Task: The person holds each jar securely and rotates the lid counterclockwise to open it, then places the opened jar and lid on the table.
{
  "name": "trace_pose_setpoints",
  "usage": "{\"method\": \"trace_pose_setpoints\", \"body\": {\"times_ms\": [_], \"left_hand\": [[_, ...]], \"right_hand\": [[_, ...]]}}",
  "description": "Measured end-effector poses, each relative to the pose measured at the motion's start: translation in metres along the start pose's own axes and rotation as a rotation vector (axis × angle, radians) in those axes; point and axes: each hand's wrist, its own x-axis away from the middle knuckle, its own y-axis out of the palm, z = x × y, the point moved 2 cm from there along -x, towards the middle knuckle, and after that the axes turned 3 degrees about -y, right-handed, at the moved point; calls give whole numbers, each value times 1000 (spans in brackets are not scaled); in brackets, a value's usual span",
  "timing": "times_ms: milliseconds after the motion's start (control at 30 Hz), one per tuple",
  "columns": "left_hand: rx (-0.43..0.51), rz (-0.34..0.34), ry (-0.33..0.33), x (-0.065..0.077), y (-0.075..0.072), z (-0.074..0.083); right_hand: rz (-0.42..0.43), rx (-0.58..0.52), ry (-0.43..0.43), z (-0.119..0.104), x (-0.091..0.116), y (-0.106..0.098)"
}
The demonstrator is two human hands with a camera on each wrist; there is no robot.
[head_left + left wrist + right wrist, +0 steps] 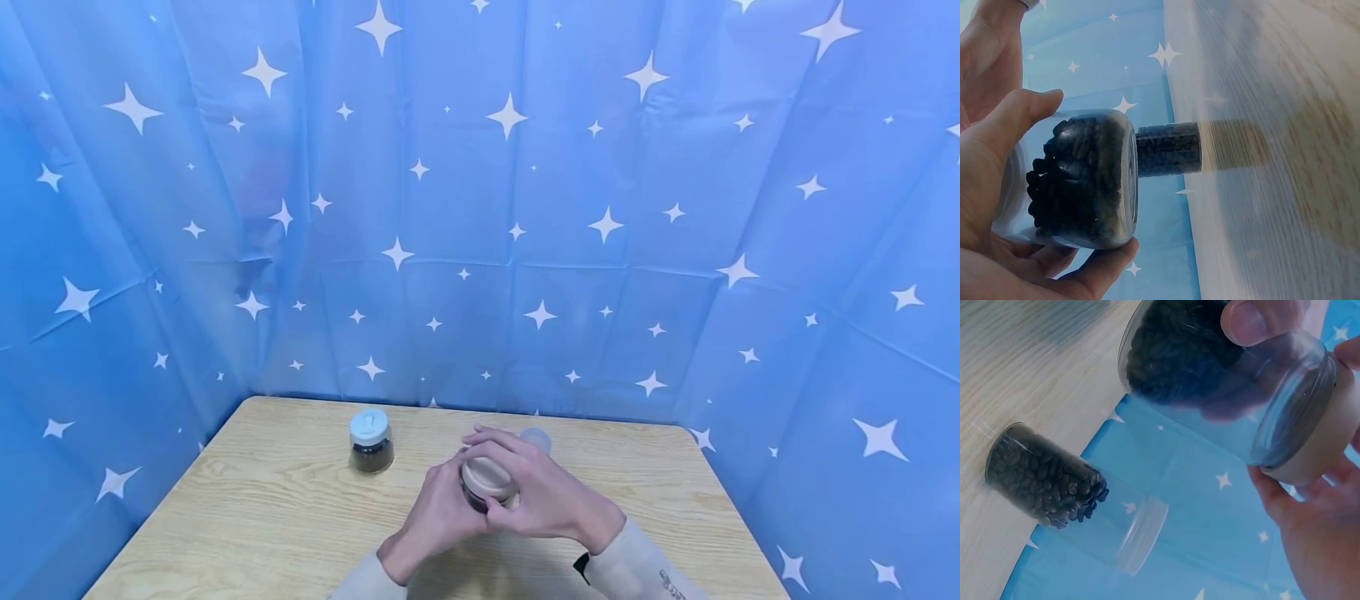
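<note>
A clear glass jar (1085, 181), partly filled with dark beans that look like coffee beans, is held above the table. My left hand (442, 510) grips the jar's body, thumb on one side and fingers on the other. Around the beige lid (486, 477) curl the fingers of my right hand (551, 493). In the right wrist view the lid (1329, 447) sits on the jar's mouth. Whether it is turning cannot be told. Much of the jar is hidden by the hands in the head view.
A jar with a pale blue lid (370, 427) and dark contents stands at the back left. Behind my right hand is another jar with a translucent lid (536, 439), also bean-filled in the right wrist view. The wooden table (247, 508) meets a blue starred curtain (465, 208).
</note>
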Motion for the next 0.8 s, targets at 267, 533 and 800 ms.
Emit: {"method": "trace_pose_setpoints", "body": {"times_ms": [267, 533, 800], "left_hand": [[-3, 7, 7, 1, 0, 1], [-6, 9, 10, 1, 1, 1], [-15, 12, 11, 1, 1, 1]], "right_hand": [[-13, 13, -4, 1, 1, -1], [-9, 36, 0, 1, 2, 0], [-4, 57, -1, -1, 2, -1]]}}
